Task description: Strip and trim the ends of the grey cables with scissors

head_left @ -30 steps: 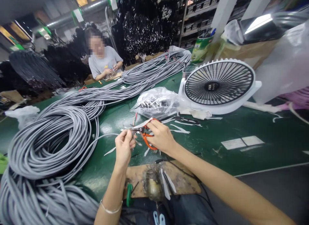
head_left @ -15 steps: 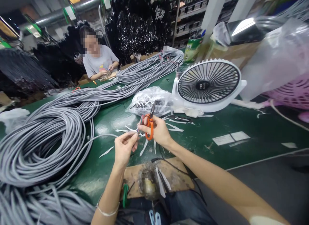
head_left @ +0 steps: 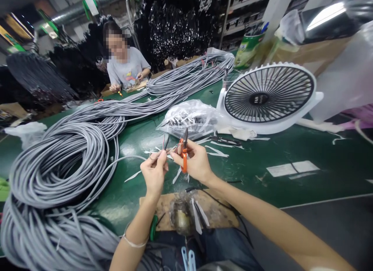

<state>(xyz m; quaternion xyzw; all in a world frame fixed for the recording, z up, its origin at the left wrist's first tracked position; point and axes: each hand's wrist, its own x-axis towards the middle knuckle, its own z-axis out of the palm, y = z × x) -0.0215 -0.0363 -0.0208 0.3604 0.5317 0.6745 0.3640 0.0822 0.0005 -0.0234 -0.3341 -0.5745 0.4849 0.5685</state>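
Observation:
My left hand (head_left: 154,173) pinches the end of a grey cable (head_left: 125,162) whose thin coloured wires (head_left: 164,143) stick up past the fingertips. My right hand (head_left: 196,160) is closed round orange-handled scissors (head_left: 183,151), blades pointing up and away, and its fingertips touch the wire ends beside my left hand. Both hands hover over the green table (head_left: 262,158), just beyond a worn brown board (head_left: 215,214) at the near edge. White strips of cut sheath (head_left: 215,151) lie scattered under and beyond the hands.
Big coils of grey cable (head_left: 58,166) fill the left side and run back to a seated person (head_left: 125,67) at the far end. A clear bag of parts (head_left: 189,119), a white desk fan (head_left: 269,96), black pliers (head_left: 224,140) and white labels (head_left: 293,169) lie to the right.
My hands have drawn together, so the right fingertips now meet the wire ends at my left hand. The scissors stay upright in my right hand; a second ago they lay crosswise at the cable end.

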